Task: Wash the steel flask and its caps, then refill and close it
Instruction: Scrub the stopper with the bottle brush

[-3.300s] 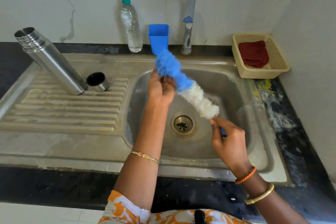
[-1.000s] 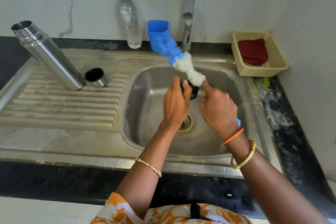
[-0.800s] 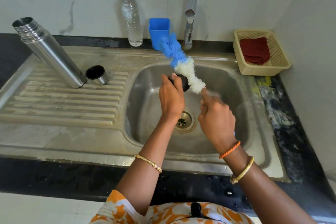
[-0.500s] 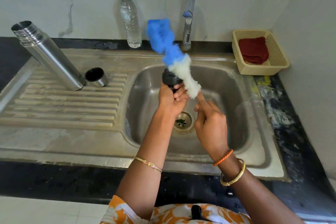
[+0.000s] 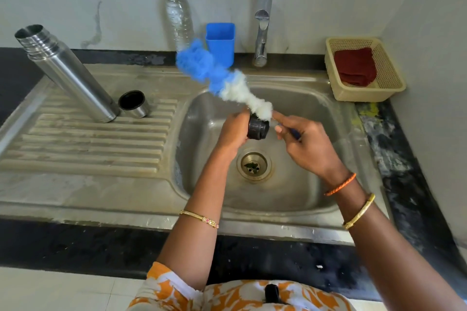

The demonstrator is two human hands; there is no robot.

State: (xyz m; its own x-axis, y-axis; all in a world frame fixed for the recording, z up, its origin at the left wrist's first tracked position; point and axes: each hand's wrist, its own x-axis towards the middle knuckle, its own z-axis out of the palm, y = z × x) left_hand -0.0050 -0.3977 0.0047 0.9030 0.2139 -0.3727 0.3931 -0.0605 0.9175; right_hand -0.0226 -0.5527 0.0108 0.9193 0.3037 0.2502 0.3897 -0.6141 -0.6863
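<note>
Two hands work over the sink (image 5: 290, 199), w/ both forearms reaching in from the near edge so drips fall into the basin, not on the desk (image 5: 75, 242). Left hand (image 5: 233, 131) comes up from below, wrist bent, fingers curled round the black inner cap (image 5: 257, 129); it holds the cap above the drain (image 5: 254, 165), the open end prob. turned toward the brush so the bristles can get at it. Right hand (image 5: 303, 141) comes in from the right, fingers gripping the brush handle, index finger laid straight along the stem toward the bristles, likely to steer. Only a bit of blue handle shows below that hand. Brush (image 5: 227, 83) slants up and away to the left, white bristles touching the cap, blue bristles at the far tip, blurred, so prob. mid-scrub.

Further back on the drainboard (image 5: 88, 139), left of the basin, the flask (image 5: 68, 73) stands open, mouth up; it only looks tilted bc of the wide lens. Steel cap (image 5: 134, 105) sits just beside its base, open side up. Both wait there, out of the way; can't tell if already washed.

Tap (image 5: 262, 23) at the back shows no water running. Near it along the wall: blue cup (image 5: 220, 40) and water bottle (image 5: 178, 15), perhaps for the refill. Basket (image 5: 364, 93) w/ a red cloth (image 5: 355, 65) sits far right on the desk.
</note>
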